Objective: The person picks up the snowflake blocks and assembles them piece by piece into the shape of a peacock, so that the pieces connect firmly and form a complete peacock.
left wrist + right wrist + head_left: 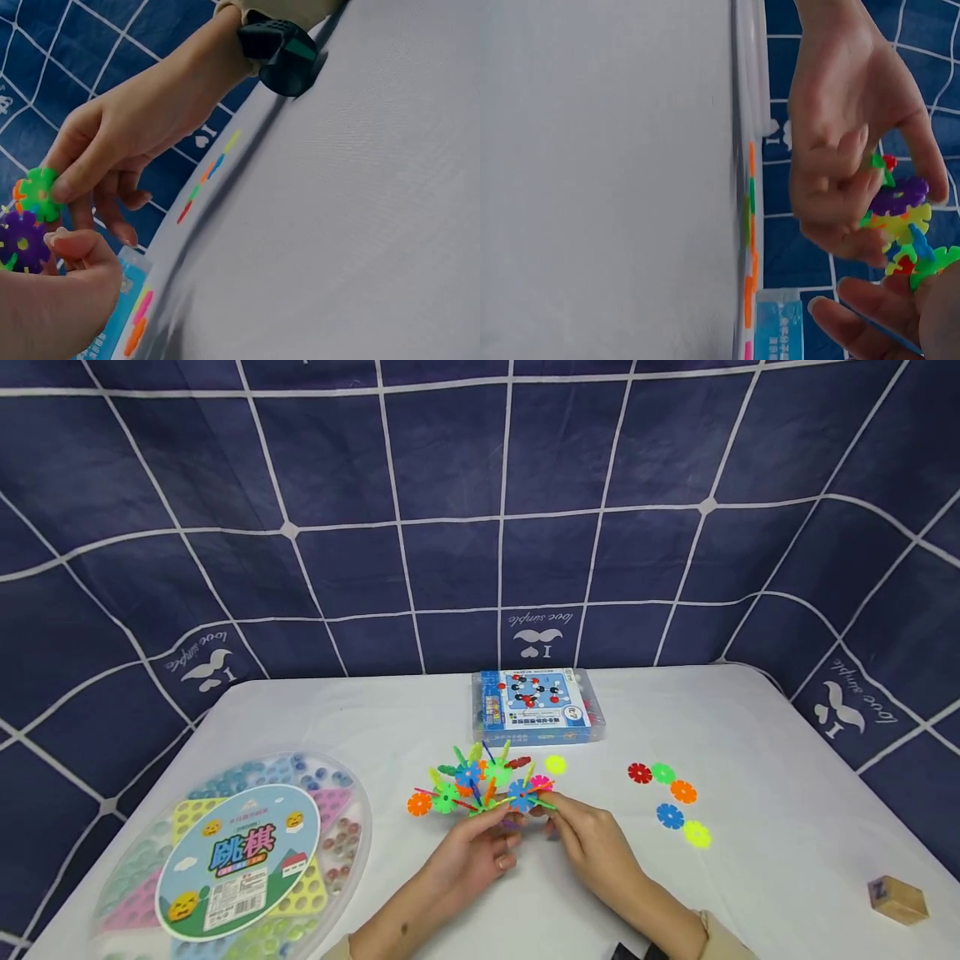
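Both hands are at an assembly of interlocking notched plastic discs (446,797) in green, blue, orange, yellow and other colors, raised in front of the person. My left hand (474,853) holds it from the lower left, with the thumb and fingers near a purple disc (22,242). From the right, my right hand (596,837) pinches a green disc (37,191) between thumb and index finger, against the assembly's right side. Its other fingers hang loosely curled. In the right wrist view the left hand (851,127) partly hides the discs.
Loose discs lie to the right, including a red one (640,773) and a blue one (670,816). A boxed molecule model set (536,706) sits at the back. A round Chinese checkers case (236,860) stands at left, a wooden block (897,900) at far right.
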Demonstrator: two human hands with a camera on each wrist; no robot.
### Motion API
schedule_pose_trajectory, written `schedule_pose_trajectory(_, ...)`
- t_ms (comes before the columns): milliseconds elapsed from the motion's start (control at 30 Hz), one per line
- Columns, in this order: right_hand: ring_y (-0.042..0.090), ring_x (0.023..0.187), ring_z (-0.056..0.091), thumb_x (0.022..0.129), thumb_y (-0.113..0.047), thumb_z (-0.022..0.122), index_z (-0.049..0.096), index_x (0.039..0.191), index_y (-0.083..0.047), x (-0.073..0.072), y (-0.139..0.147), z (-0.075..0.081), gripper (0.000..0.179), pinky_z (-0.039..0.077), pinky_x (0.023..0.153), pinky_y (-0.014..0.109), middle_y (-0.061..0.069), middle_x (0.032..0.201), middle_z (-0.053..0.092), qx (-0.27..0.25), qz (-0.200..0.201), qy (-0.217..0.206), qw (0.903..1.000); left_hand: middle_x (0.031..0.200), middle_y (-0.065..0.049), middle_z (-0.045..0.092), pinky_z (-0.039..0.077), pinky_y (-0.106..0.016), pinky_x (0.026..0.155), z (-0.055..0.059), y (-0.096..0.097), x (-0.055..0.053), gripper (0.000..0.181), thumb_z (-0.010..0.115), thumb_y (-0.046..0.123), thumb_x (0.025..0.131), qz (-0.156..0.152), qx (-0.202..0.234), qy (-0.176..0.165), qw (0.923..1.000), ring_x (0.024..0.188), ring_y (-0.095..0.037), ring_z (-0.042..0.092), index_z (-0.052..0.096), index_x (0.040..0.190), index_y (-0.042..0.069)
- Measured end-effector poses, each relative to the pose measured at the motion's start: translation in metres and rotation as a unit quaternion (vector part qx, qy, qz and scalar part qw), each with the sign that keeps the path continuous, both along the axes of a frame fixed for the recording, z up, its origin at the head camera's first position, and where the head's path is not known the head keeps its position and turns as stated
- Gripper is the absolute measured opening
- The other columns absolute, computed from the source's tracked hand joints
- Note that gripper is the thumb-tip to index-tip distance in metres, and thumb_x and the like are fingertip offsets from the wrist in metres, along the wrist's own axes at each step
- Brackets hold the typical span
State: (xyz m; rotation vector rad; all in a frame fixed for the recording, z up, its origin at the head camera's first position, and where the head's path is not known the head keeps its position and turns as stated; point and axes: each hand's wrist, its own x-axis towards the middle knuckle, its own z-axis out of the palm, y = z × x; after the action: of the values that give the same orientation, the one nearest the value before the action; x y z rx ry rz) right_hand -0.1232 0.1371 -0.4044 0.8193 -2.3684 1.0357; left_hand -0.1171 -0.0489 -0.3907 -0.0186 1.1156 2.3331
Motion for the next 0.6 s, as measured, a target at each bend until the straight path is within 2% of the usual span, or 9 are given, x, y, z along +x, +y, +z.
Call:
schedule_pose_trajectory(67,0.007,0.065,0.060,0.079,0.014,0.064,0.065,0.108,-0.002,-0.001,0.002,-0.001,0.033,0.051,0.060,0.021,0.003,0.084,0.068,-0.002,-0.005,0.000,1.0000,0.093,-0.002,0.053,0.028,-0.020,0.059,-0.001,-0.001,0.000,0.012,0.050,0.016,0.095,-0.014,0.015,-0.004,0.9998,0.074,-0.013,0.039,0.057,0.097,0.006)
schedule_pose_trajectory(200,0.008,0.069,0.062,0.078,0.014,0.065,0.065,0.109,-0.006,-0.001,0.005,0.001,0.036,0.054,0.064,0.026,0.001,0.084,0.069,0.023,-0.011,-0.004,0.9997,0.093,-0.004,0.060,0.040,-0.018,0.068,-0.001,-0.003,0.002,0.013,0.054,0.010,0.094,-0.007,0.006,-0.012,0.9999,0.079,-0.012,0.049,0.063,0.096,0.000)
schedule_pose_trajectory(300,0.010,0.071,0.063,0.080,0.010,0.066,0.063,0.111,-0.008,-0.002,0.003,0.005,0.036,0.054,0.066,0.028,-0.001,0.085,0.069,0.063,-0.012,-0.016,0.9978,0.095,-0.007,0.065,0.045,-0.019,0.075,0.000,-0.004,0.002,0.015,0.057,0.010,0.094,-0.001,-0.011,-0.011,0.9999,0.085,-0.012,0.056,0.066,0.097,-0.001)
schedule_pose_trajectory(400,0.014,0.078,0.065,0.081,0.005,0.068,0.063,0.108,-0.009,-0.003,0.004,0.011,0.030,0.055,0.069,0.033,0.002,0.089,0.070,0.120,-0.031,-0.034,0.9917,0.097,-0.009,0.066,0.046,-0.020,0.077,-0.001,-0.005,0.001,0.016,0.057,0.008,0.093,0.002,-0.020,-0.008,0.9998,0.088,-0.014,0.058,0.065,0.101,-0.004)
schedule_pose_trajectory(500,0.016,0.084,0.065,0.083,-0.003,0.069,0.066,0.104,-0.009,-0.008,0.014,0.021,0.022,0.054,0.074,0.036,0.002,0.095,0.069,0.172,-0.057,-0.083,0.9799,0.102,-0.011,0.066,0.046,-0.020,0.078,-0.003,-0.006,0.000,0.025,0.059,0.008,0.092,0.010,-0.037,-0.004,0.9992,0.091,-0.015,0.058,0.062,0.111,-0.009)
schedule_pose_trajectory(600,0.014,0.076,0.061,0.084,-0.006,0.069,0.069,0.096,-0.010,-0.017,0.048,0.034,0.013,0.053,0.069,0.031,-0.001,0.091,0.067,0.192,-0.069,-0.159,0.9658,0.109,-0.013,0.064,0.045,-0.020,0.077,-0.005,-0.007,-0.002,0.036,0.062,0.009,0.091,0.019,-0.057,-0.002,0.9982,0.092,-0.016,0.058,0.056,0.118,-0.013)
